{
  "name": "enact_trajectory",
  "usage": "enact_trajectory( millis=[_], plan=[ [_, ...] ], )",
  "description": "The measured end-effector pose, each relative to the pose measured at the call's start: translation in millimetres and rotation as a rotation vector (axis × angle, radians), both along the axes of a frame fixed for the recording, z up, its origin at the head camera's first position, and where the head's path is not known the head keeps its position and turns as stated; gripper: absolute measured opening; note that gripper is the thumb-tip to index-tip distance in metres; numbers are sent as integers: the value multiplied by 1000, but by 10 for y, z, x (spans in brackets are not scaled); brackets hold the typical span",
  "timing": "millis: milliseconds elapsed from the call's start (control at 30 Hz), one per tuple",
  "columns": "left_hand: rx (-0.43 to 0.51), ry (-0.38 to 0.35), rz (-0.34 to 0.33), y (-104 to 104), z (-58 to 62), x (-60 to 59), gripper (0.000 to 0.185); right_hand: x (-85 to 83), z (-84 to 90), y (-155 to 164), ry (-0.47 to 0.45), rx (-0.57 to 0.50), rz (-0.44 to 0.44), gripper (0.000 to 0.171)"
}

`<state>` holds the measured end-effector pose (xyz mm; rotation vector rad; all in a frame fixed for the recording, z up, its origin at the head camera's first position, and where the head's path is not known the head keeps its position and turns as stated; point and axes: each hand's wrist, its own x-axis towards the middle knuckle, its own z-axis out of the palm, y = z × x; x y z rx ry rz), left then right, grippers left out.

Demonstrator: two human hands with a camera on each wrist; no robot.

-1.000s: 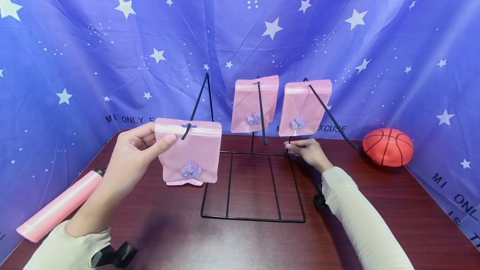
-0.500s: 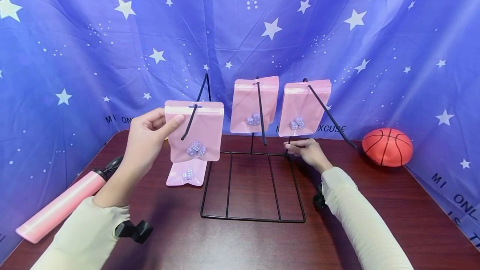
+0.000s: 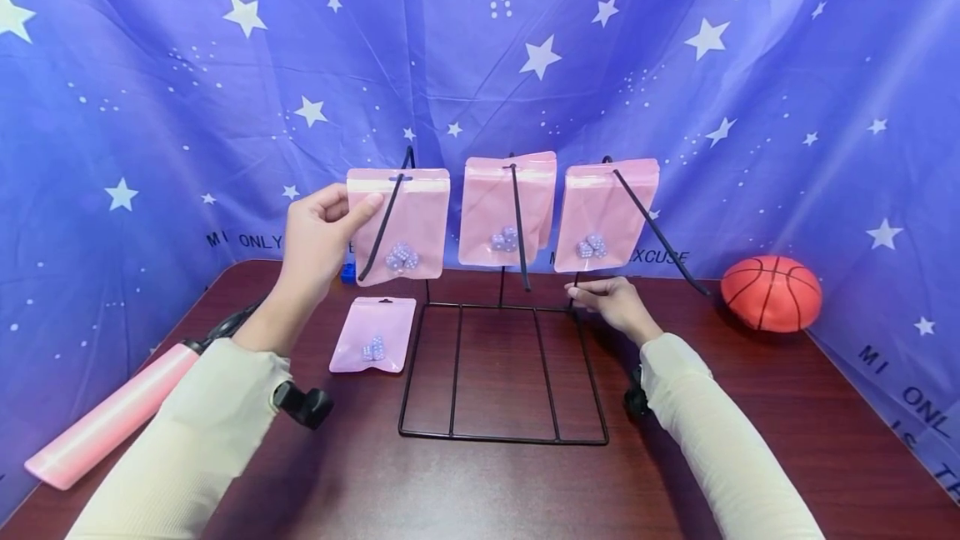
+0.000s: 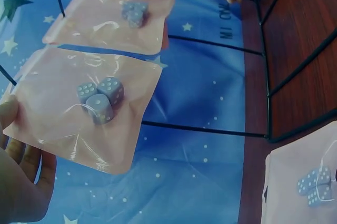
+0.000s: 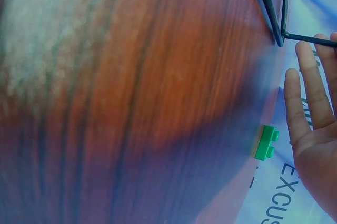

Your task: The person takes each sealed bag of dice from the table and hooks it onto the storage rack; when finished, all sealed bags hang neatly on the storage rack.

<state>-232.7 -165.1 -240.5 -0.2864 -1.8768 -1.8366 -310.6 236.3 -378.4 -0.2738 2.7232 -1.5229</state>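
My left hand (image 3: 318,236) pinches the left edge of a pink zip pouch (image 3: 386,223) between thumb and fingers. Dice show through its clear front, and the left prong of a black wire display rack (image 3: 504,440) passes through its hang hole. More pink pouches hang on the rack's middle prong, with a front pouch (image 3: 483,198) hiding most of one behind, and a right pouch (image 3: 600,219) hangs on the right prong. Low on the rack's right upright, my right hand (image 3: 618,304) grips the wire; its outer fingers (image 5: 310,92) look fairly straight in the right wrist view.
Another pink pouch with dice (image 3: 373,336) lies flat left of the rack base. A pink cylinder with a black end (image 3: 112,419) lies at the left, and an orange ball (image 3: 772,294) sits at the right. A green toy brick (image 5: 266,142) and a blue brick (image 3: 348,273) are near the back edge.
My left hand has slid its pouch back and up along the left prong, toward the rack's upright. The flat pouch on the table has come into full view. My right hand stays put.
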Motion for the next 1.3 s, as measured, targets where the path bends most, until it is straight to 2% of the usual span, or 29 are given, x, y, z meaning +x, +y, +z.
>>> enact_trajectory(
  millis=[233,567,900,1300],
  plan=[
    [-37,-36,25,27,38,-124,32,-15,-12,-7,8,-6,-5,36],
    [-62,-47,68,67,75,-291,31,26,18,-5,14,-21,-2,36],
    [-79,-81,92,66,113,-378,31,34,28,-16,19,-7,-12,37],
    [-82,-69,133,96,116,-454,34,5,-9,-9,4,29,-37,36]
  ],
)
